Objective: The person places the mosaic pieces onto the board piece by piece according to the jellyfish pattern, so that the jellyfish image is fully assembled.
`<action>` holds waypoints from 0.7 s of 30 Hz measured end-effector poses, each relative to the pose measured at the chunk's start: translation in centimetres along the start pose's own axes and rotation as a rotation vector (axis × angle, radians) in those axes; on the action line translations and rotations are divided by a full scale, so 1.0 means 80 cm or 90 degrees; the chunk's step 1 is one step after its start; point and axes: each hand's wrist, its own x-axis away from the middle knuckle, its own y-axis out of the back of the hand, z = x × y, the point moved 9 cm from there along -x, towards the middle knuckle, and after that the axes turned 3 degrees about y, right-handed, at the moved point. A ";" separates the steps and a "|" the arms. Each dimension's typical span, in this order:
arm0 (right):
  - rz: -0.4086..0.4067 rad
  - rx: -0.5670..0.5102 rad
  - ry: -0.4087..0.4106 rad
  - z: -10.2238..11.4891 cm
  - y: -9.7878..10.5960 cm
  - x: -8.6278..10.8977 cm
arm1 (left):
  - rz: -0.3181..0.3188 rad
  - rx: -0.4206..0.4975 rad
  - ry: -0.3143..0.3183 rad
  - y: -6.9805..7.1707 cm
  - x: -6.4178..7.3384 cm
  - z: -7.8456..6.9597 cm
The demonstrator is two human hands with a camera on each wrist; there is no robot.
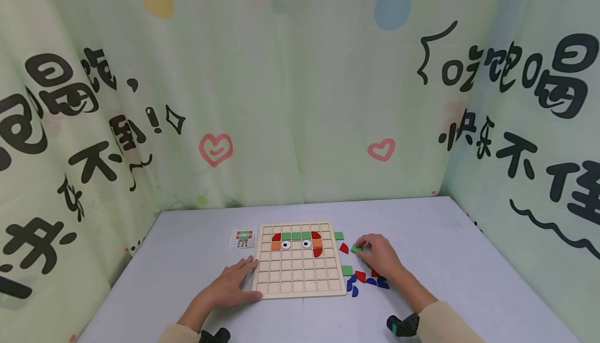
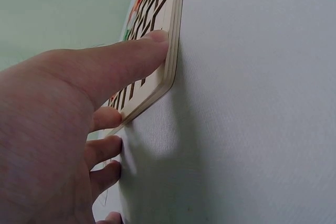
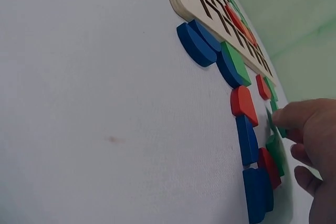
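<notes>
A wooden grid board [image 1: 300, 280] lies on the table, with red, green and orange pieces and two eye pieces [image 1: 307, 243] set in its upper cells. My left hand [image 1: 233, 282] rests at the board's near left corner, thumb on the front rim and fingers spread along the left side. Beyond the board's right edge, my right hand [image 1: 380, 255] pinches a green block [image 1: 356, 248] between thumb and fingertips. Close to that hand lie a red quarter-round piece [image 1: 344, 248], another green block [image 1: 347, 270] and several blue rounded pieces [image 3: 196, 44].
A small pattern card [image 1: 243, 238] lies past the board's left side. More red [image 3: 243, 104] and green pieces are scattered along the right edge. Printed curtains [image 1: 300, 98] hang around the white table [image 1: 187, 239].
</notes>
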 end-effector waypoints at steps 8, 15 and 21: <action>-0.008 -0.017 0.018 0.010 -0.005 -0.002 | 0.003 -0.001 0.002 -0.001 0.000 0.002; -0.013 -0.029 0.039 0.028 -0.011 -0.004 | 0.002 -0.005 0.009 -0.001 -0.001 0.003; -0.011 -0.037 0.058 0.040 -0.016 -0.006 | 0.003 -0.004 0.014 -0.001 -0.001 0.002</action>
